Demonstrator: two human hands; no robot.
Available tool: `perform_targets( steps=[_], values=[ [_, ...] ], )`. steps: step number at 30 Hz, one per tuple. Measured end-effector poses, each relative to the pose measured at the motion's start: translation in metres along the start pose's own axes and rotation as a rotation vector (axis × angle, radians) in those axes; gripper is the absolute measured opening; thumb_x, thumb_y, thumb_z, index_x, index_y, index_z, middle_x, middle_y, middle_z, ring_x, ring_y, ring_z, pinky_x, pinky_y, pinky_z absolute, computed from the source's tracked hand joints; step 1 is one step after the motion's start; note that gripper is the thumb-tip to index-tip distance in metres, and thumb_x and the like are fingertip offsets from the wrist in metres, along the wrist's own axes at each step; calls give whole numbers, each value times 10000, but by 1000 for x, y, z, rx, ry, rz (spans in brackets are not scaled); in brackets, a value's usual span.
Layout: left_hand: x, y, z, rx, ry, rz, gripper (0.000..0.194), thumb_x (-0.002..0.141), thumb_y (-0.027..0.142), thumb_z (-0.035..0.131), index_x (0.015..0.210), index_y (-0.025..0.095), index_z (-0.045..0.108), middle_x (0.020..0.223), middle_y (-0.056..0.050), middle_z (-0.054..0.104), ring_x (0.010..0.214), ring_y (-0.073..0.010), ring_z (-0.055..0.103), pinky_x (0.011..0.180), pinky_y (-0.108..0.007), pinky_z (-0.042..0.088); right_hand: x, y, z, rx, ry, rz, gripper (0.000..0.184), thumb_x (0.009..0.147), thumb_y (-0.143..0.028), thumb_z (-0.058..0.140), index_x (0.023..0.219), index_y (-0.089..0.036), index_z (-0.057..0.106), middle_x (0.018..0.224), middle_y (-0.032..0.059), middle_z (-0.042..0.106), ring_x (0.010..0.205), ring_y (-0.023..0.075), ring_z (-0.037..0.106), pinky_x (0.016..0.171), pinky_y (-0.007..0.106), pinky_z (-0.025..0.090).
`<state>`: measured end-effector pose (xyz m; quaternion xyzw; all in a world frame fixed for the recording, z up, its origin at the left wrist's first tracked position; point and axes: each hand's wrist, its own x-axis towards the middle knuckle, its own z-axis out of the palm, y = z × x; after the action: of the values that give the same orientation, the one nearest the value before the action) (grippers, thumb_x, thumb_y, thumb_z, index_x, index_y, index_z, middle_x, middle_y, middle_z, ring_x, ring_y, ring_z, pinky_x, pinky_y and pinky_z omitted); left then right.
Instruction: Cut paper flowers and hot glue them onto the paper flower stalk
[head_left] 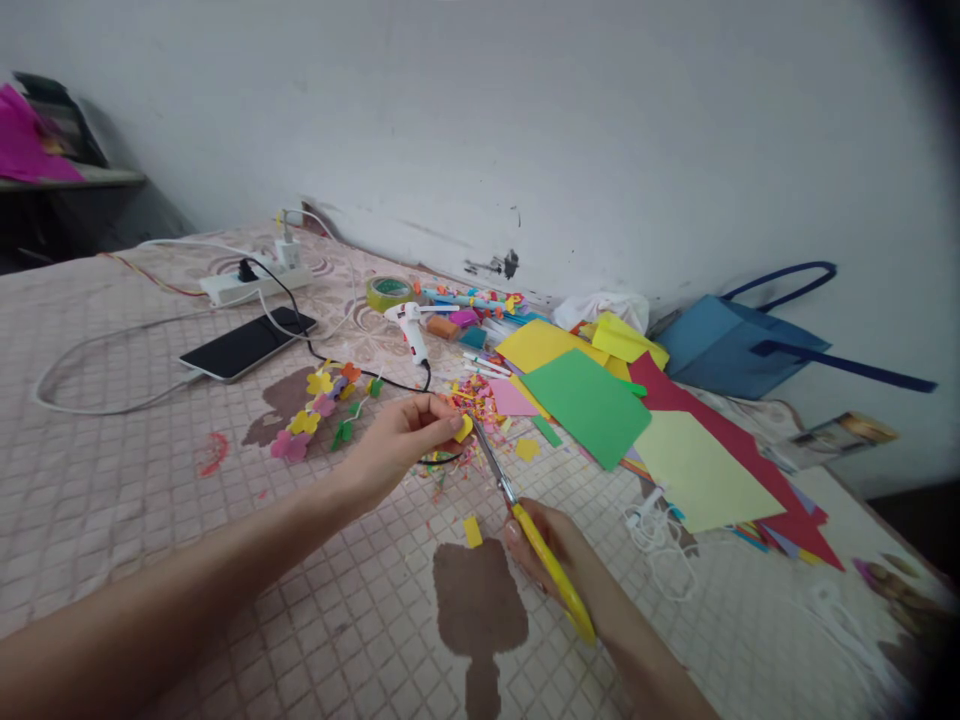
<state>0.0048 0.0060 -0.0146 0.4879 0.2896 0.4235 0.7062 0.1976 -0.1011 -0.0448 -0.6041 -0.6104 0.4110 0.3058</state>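
Between the thumb and fingers of my left hand (412,432) is a small yellow paper piece (464,428). My right hand (547,545) grips yellow-handled scissors (551,565), whose blades point up and left to the edge of that piece. Whether the blades touch it, I cannot tell. Below the blades lies a small yellow scrap (472,531). A yellow paper flower (527,448) rests right of the blades, and behind them is a heap of colourful clippings (476,395). Left of my left hand sits a string of paper flowers (304,422).
A white glue gun (410,333) stands behind my left hand, its black cord running to a power strip (255,284). A phone (249,345) lies at left. Coloured sheets (589,405), white string (660,545) and a blue bag (739,345) are at right; tape (389,292) is near the wall.
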Motion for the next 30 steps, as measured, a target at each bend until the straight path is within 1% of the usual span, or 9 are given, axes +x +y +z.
perform_targets(
  steps=[6, 11, 14, 20, 24, 30],
  values=[
    [0, 1, 1, 8, 9, -7, 165, 732, 274, 695, 696, 154, 588, 709, 16, 625, 652, -84, 590, 693, -225, 490, -2, -12, -1, 37, -18, 34, 426, 807, -589, 467, 641, -199, 425, 527, -52, 349, 453, 81, 296, 397, 206, 229],
    [0, 2, 1, 5, 16, -17, 186, 725, 279, 700, 699, 144, 575, 703, 24, 617, 648, -76, 580, 681, -216, 486, -1, -12, -1, 70, -21, 22, 469, 786, -636, 454, 616, -200, 428, 488, -59, 340, 438, 81, 292, 401, 207, 238],
    [0, 2, 1, 12, 9, -19, 190, 730, 274, 698, 704, 138, 568, 696, 31, 611, 641, -67, 575, 677, -208, 483, -1, -9, -1, 69, -16, 26, 457, 795, -620, 460, 623, -198, 431, 491, -58, 345, 441, 80, 290, 402, 206, 233],
    [0, 2, 0, 18, -2, -17, 185, 738, 268, 692, 706, 139, 563, 694, 34, 609, 645, -65, 576, 682, -208, 478, 0, -4, 0, 35, -19, 41, 385, 772, -533, 567, 647, -190, 445, 557, -55, 338, 470, 75, 284, 411, 203, 220],
    [0, 2, 0, 21, -8, -18, 183, 739, 270, 689, 704, 141, 564, 693, 36, 609, 639, -65, 572, 676, -210, 476, 0, -2, -1, 37, -23, 39, 378, 795, -526, 542, 648, -193, 441, 520, -61, 342, 441, 70, 276, 400, 203, 216],
    [2, 1, -1, 26, -3, -12, 193, 736, 286, 689, 708, 146, 560, 708, 29, 609, 659, -77, 578, 694, -229, 477, 1, -1, 1, 130, -14, 61, 401, 748, -567, 576, 640, -199, 460, 474, -70, 340, 407, 69, 280, 381, 209, 208]
  ],
)
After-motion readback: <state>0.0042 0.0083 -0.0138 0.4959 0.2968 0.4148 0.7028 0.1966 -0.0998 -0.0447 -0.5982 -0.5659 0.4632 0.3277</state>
